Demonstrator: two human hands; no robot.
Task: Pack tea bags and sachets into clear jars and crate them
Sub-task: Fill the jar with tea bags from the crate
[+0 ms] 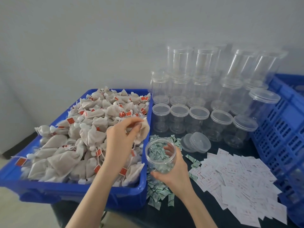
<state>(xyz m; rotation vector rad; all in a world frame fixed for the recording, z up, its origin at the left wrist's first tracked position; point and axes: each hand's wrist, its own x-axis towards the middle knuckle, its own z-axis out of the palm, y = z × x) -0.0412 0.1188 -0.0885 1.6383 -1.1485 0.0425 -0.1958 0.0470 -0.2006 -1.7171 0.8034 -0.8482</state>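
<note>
My right hand grips an open clear jar just right of the blue tub; nothing shows inside the jar. My left hand is above the tub's right side, fingers pinched on a beige mesh tea bag lifted off the heap. The tub is piled with tea bags that have strings and red tags. Small green-and-white sachets lie scattered on the dark table around and under the jar. White paper slips spread to the right.
Several empty lidded clear jars stand in stacked rows at the back right. Two loose lids lie in front of them. A blue slatted crate stands along the right edge. A grey wall is behind.
</note>
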